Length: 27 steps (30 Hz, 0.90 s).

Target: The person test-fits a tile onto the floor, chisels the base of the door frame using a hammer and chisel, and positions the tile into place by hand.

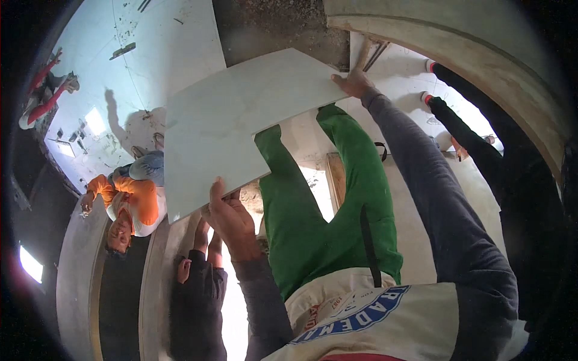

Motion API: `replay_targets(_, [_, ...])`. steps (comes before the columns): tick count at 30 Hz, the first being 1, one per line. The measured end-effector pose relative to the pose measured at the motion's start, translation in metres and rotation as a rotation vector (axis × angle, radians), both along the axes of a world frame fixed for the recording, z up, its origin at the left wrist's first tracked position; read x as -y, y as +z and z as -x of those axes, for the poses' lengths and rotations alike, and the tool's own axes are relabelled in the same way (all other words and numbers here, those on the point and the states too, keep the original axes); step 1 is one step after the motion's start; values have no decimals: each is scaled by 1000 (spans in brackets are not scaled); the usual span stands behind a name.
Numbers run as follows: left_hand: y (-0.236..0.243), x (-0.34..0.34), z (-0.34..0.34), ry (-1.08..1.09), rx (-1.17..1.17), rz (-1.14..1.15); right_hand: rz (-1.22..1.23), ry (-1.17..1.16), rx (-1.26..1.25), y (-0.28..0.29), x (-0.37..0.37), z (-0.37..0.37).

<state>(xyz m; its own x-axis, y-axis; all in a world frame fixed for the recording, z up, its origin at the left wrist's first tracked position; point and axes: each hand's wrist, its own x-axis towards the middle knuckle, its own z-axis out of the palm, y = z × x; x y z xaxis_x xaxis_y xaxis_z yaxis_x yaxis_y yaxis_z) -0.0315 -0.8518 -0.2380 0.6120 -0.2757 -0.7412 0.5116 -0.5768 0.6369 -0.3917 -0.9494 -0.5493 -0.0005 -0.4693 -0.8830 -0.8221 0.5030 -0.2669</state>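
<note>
Between my two hands is a large white tile (pixel 211 114) with a rectangular notch cut out of the side nearest me. My left hand (pixel 232 219) grips its near left edge, thumb on top and fingers beneath. At the far right end, my right hand (pixel 356 83) clasps the narrower arm of the tile, the thumb lying over its upper face. The tile is held up in front of my green trousers (pixel 328 240), hiding part of the floor behind it. The fingers under the tile are mostly hidden.
White floor tiles (pixel 174 36) stretch ahead, beside a bare dirt patch (pixel 277 24). At the left crouches a person in an orange top (pixel 138 198); another in red sleeves (pixel 45 96) is farther off. Someone in dark clothes (pixel 201 301) stands close by; dark-trousered legs (pixel 463 120) appear at right.
</note>
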Motion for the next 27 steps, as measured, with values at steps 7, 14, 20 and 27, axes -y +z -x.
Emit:
replay_targets(7, [-24, -23, 48, -266, 185, -73, 112, 109, -5, -67, 7, 41])
replay_targets(14, [-3, 9, 135, 76, 10, -13, 875, -168, -359, 62, -25, 36])
replay_targets(20, [10, 10, 178, 63, -44, -41, -25, -1180, 304, 244, -105, -20])
replay_targets(27, [10, -14, 213, -159, -118, -153, -442, -1477, 645, 277, -111, -60])
